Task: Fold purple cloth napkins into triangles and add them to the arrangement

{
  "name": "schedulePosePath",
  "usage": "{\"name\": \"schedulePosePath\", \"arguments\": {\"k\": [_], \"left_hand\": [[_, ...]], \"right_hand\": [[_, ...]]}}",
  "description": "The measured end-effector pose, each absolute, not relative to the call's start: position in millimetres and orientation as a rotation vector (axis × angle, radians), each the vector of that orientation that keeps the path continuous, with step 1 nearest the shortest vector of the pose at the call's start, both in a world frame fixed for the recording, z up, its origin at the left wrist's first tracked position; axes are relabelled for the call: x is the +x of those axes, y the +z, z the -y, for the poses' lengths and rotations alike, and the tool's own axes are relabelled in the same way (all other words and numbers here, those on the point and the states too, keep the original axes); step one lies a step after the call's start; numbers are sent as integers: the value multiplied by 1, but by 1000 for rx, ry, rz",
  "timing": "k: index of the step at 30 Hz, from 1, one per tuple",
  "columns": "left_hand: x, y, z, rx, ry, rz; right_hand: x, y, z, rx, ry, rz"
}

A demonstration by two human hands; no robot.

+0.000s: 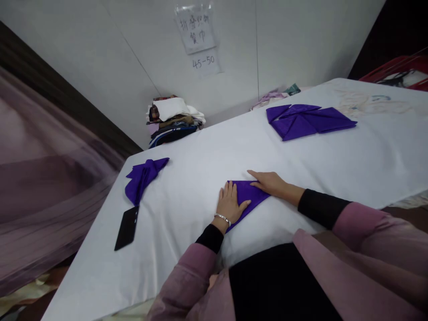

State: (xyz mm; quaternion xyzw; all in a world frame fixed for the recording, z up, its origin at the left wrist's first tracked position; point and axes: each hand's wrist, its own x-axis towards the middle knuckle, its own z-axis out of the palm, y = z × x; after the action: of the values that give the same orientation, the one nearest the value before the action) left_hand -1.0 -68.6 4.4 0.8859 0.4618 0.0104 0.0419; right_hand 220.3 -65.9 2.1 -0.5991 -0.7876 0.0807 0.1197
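A purple cloth napkin (248,193), folded into a triangle, lies on the white-covered table (187,214) in front of me. My left hand (230,206) rests flat on its left side, fingers spread and thumb out to the right. At the napkin's upper right edge is my right hand (269,182), its index finger stretched out past the cloth and its thumb lying on the purple fabric. Part of the triangle is hidden beneath my left hand.
Several folded purple napkins (301,122) lie at the far right. A purple napkin folded into a shape (143,176) sits at the left, above a black phone (127,228). Stacked clothes (175,117) stand behind the table. Paper signs (197,33) hang on the wall.
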Motion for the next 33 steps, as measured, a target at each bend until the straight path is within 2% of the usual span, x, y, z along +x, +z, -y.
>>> {"name": "schedulePosePath", "arguments": {"k": [5, 12, 16, 26, 33], "left_hand": [[-1, 3, 68, 2714, 28, -1415], [-2, 3, 68, 2705, 19, -1418], [-2, 3, 68, 2709, 28, -1414], [-2, 4, 69, 2710, 22, -1409], [-2, 4, 69, 2719, 32, -1412]], "right_hand": [[268, 1, 85, -1595, 402, 2203], [301, -2, 105, -1358, 994, 1774], [302, -4, 104, -1337, 1116, 1658], [308, -4, 93, -1454, 1040, 1807], [318, 14, 100, -1808, 571, 1979]]}}
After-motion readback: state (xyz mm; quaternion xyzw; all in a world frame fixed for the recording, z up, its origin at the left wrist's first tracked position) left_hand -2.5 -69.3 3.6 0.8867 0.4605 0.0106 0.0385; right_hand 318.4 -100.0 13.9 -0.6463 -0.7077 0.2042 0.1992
